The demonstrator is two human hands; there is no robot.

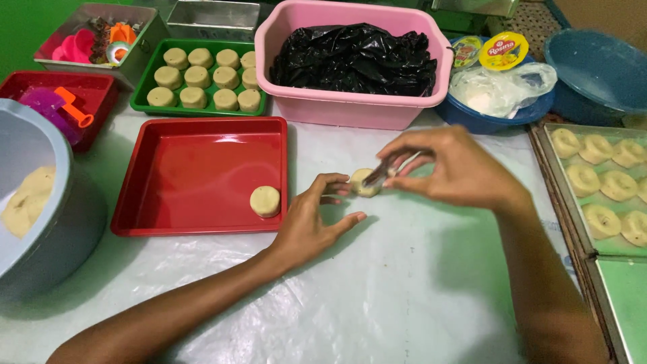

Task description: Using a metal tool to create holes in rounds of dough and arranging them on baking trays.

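Two hands meet over the white-covered table [377, 283], just right of the red tray [195, 172]. The left hand [313, 219] pinches a round dough piece [364, 183] between thumb and fingertips, its other fingers spread on the sheet. The right hand [451, 168] closes narrowly on a thin metal tool [387, 168] whose tip touches the dough's top. To do this well, I judge the left should keep the piece steady and level while the tool presses lightly and evenly, so the edge stays round.

One finished piece [265, 201] sits in the red tray's near right corner. Far right, a round yellow lid with a red label [503, 50] rests on a blue bowl [485, 121], beside a small green-edged packet [466, 52] and a clear plastic bag [502, 87]. A black bag [354, 59] fills the pink tub [350, 108].
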